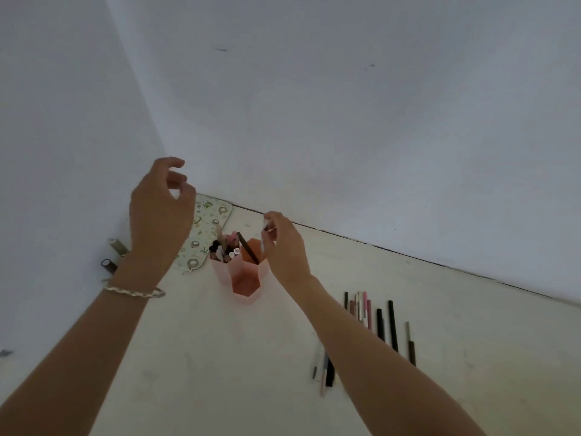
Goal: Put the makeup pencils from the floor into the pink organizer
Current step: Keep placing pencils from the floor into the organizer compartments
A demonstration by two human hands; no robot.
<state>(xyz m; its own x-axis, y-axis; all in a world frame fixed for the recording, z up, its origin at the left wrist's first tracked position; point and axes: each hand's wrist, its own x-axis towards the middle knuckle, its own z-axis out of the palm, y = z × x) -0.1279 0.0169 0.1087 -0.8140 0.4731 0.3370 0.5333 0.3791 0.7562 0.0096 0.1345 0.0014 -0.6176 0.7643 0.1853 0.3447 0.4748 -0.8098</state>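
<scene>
The right hand [284,247] pinches a thin pencil [263,243] between its fingertips, holding it nearly upright over the right cell of the pink organizer [243,278]. That cell already has a dark pencil [247,248] leaning in it; the left cell is crowded with small makeup items, and the front cell looks bare. The left hand [160,215], a bracelet [133,291] on its wrist, hangs above and left of the organizer, fingers loosely curled and parted, gripping nothing. More pencils [371,313] lie in a row on the floor [220,372] to the right, partly behind the right forearm. A patterned pouch [204,234] lies behind the organizer by the wall.
</scene>
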